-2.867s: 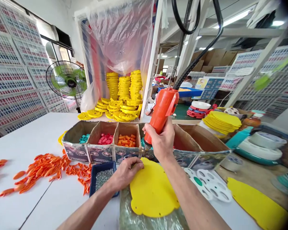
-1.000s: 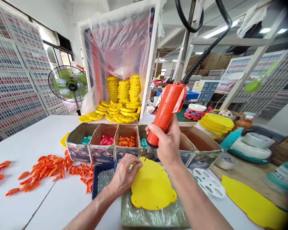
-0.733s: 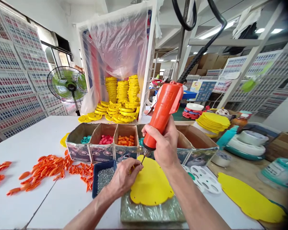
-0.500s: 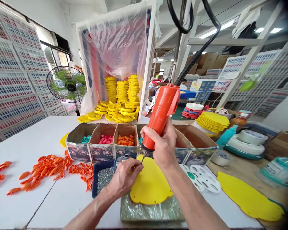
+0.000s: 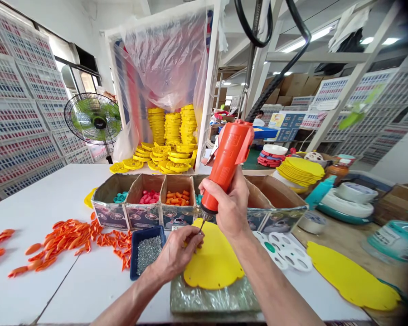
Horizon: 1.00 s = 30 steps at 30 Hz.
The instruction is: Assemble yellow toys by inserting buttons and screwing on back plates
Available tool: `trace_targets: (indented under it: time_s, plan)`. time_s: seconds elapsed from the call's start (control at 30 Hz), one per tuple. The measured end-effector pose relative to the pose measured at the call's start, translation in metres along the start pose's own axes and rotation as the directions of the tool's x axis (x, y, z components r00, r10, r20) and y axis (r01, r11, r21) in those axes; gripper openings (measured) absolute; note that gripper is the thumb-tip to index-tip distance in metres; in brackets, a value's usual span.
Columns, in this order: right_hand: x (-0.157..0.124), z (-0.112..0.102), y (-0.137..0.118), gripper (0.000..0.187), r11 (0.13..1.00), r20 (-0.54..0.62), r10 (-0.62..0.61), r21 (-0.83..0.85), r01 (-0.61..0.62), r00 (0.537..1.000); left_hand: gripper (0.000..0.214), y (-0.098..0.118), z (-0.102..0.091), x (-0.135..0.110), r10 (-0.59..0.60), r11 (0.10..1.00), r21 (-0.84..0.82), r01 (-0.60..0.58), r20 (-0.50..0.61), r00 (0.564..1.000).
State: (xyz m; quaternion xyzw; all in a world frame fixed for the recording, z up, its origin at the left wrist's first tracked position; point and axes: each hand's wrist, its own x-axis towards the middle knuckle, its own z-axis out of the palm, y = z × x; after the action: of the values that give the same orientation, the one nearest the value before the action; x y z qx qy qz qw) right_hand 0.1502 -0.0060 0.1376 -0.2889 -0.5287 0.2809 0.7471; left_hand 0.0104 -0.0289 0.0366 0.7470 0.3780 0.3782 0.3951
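Observation:
My right hand (image 5: pixel 229 206) is wrapped round an orange powered screwdriver (image 5: pixel 226 163) that hangs from a black cable. Its bit points down at the upper left edge of a flat yellow plastic plate (image 5: pixel 212 262). My left hand (image 5: pixel 177 253) rests on that edge with its fingertips pinched right at the bit's tip; what they pinch is too small to make out. The plate lies on a plastic-wrapped pad (image 5: pixel 211 301). A small blue tray of silver screws (image 5: pixel 146 251) sits just left of my left hand.
A cardboard box with compartments (image 5: pixel 177 213) of teal, pink and orange parts stands behind the plate. Loose orange pieces (image 5: pixel 64 240) lie to the left. White round parts (image 5: pixel 285 253) and another yellow plate (image 5: pixel 352 280) lie to the right. Yellow stacks (image 5: pixel 173 136) and a fan (image 5: pixel 91 120) stand at the back.
The screwdriver lifted off the plate and came back down. My left hand moved from lying on the plate's edge to pinching at the bit's tip.

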Motion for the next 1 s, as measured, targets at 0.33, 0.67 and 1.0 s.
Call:
trace_targets:
  time_s: [0.33, 0.67, 1.0]
  plan:
    - [0.002, 0.000, -0.002, 0.041, 0.999, -0.021, -0.012, 0.038, 0.013, 1.000, 0.028, -0.005, 0.003, 0.000, -0.033, 0.993, -0.113, 0.033, 0.005, 0.999]
    - [-0.001, -0.003, -0.003, 0.033, 1.000, -0.022, -0.003, 0.027, 0.003, 1.000, 0.024, -0.008, 0.004, 0.000, -0.028, 0.987, -0.156, 0.025, -0.021, 0.999]
    - [-0.002, -0.003, -0.003, 0.033, 0.999, -0.024, 0.017, 0.049, -0.016, 1.000, 0.027, -0.013, 0.009, 0.001, -0.049, 0.971, -0.236, 0.039, -0.037, 0.998]
